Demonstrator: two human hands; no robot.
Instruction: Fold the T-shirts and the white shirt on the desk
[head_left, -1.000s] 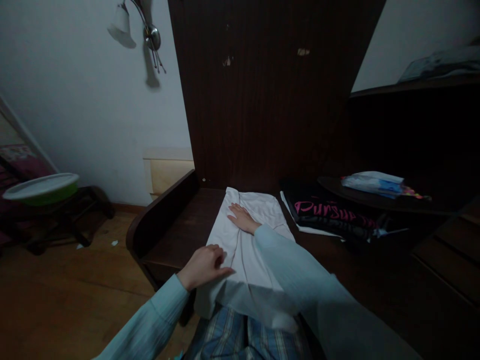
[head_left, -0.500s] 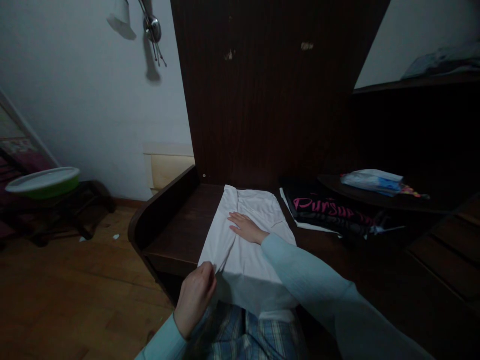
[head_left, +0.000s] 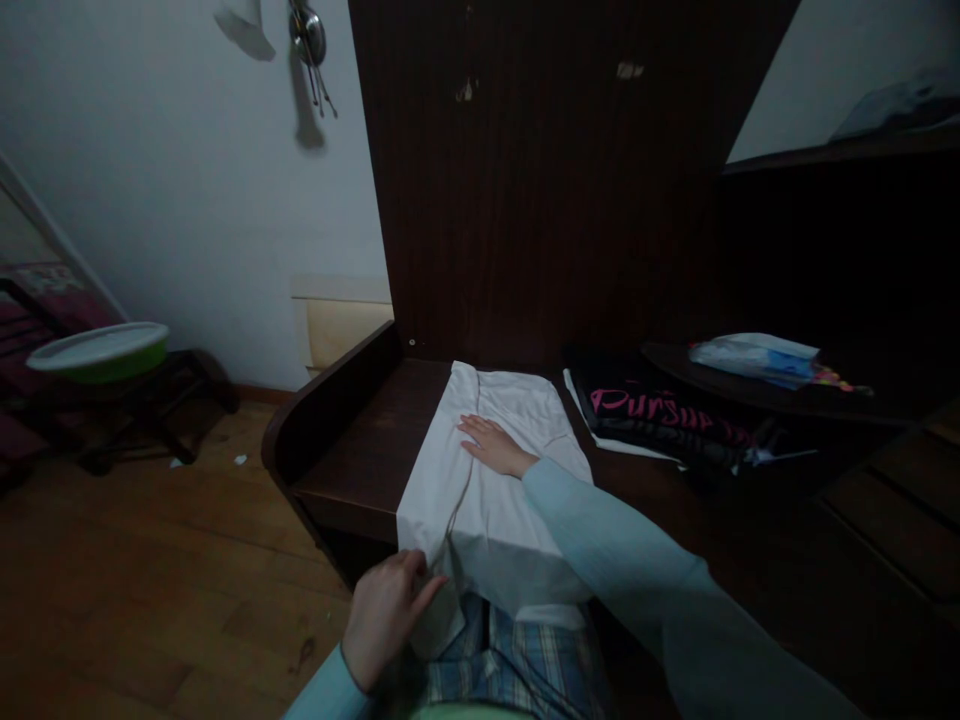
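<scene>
White cloth steadied on the counter

The cloth lies lengthwise, its near end draped over the front edge. The right hand rests spread on top, gripping nothing, probably to stop the fabric sliding. The left hand curls at the hanging corner, thumb out; in this dim light I cannot tell whether it pinches any fabric.
</scene>
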